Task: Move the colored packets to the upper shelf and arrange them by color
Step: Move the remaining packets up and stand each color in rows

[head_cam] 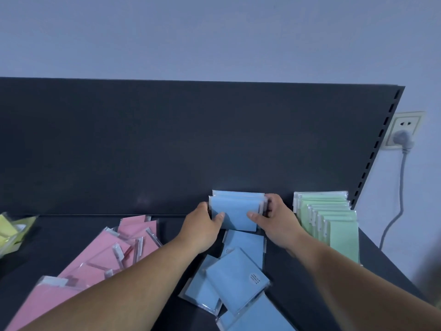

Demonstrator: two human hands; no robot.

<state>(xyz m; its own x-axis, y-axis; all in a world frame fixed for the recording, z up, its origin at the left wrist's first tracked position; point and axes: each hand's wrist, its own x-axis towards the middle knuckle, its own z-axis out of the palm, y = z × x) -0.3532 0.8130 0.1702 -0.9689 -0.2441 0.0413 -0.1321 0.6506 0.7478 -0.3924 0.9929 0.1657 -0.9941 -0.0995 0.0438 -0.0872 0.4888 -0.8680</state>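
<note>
A small stack of blue packets (235, 211) stands upright against the dark back panel (191, 144) of the shelf. My left hand (205, 224) grips its left edge, thumb on the front. My right hand (276, 220) grips its right edge the same way. Several loose blue packets (236, 278) lie flat and overlapping just in front of the stack. Green packets (334, 218) stand in a neat leaning row to the right. Pink packets (114, 254) lie scattered at the left. Yellow packets (12, 230) sit at the far left edge.
The dark shelf surface (298, 283) runs to its edge at the lower right. A slotted upright (379, 139) ends the back panel at the right. Beyond it, a wall socket (403, 130) holds a plug with a grey cable hanging down.
</note>
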